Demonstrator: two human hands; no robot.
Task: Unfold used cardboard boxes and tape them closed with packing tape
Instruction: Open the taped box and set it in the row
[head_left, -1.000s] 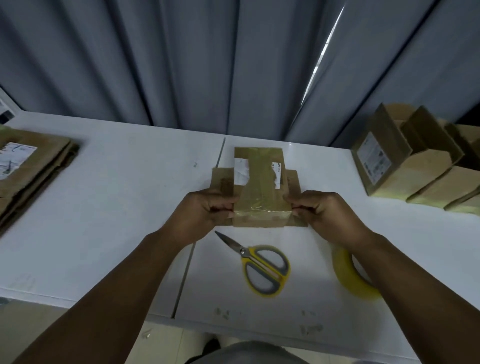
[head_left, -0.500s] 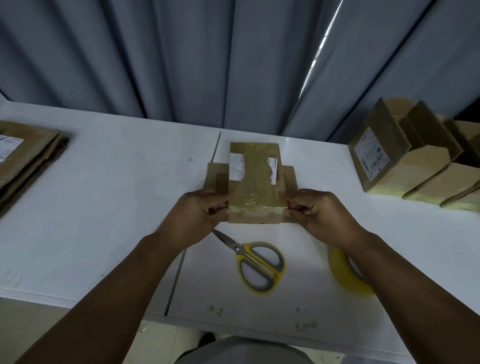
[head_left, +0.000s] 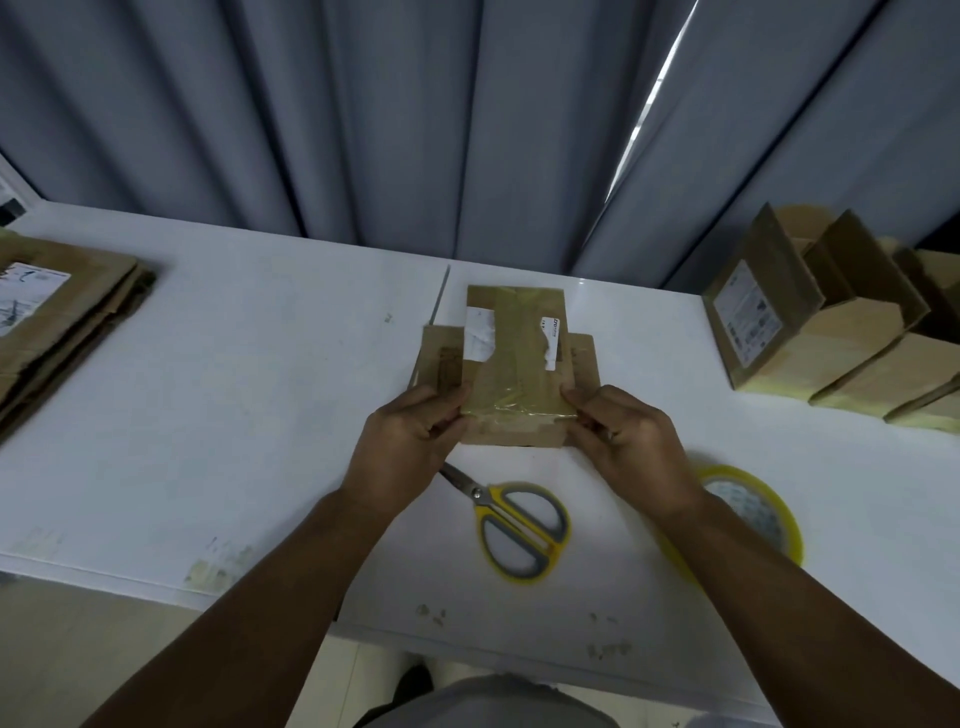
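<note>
A small flattened cardboard box (head_left: 514, 364), brown with old clear tape and torn white labels, lies at the middle of the white table (head_left: 260, 389). My left hand (head_left: 410, 447) pinches its near left edge. My right hand (head_left: 628, 447) pinches its near right edge. A roll of yellowish packing tape (head_left: 753, 509) lies flat to the right, partly hidden behind my right forearm. Yellow and grey scissors (head_left: 514, 525) lie just in front of the box, between my arms.
A stack of flattened cardboard boxes (head_left: 57, 322) sits at the table's left edge. Several assembled boxes with taped ends (head_left: 810, 332) lie in a row at the right. Grey curtains (head_left: 415, 119) hang behind the table.
Both hands keep their pinch on the box's near edge. The box has barely shifted on the table; the view has moved slightly.
</note>
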